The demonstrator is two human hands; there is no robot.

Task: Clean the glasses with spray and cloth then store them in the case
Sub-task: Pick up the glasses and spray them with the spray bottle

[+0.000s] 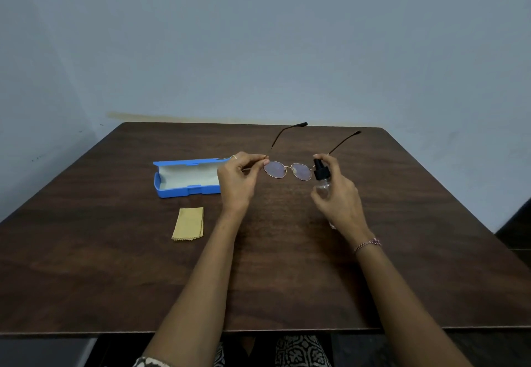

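Hands point(237, 180): bottle point(319, 172), glasses point(275, 169) crosswise, temples point(302, 124) away

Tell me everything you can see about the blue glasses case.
The glasses case is blue, hard-looking plastic, long and rectangular, with a pale lining. It lies open, visibly empty, on the brown table, lid tipped back, a clasp tab on its near wall. The left hand hides its right end; only the table visibly touches it.

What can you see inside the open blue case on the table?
Only pale lining shows inside the blue case. The left hand covers its right end, so that part is unseen.
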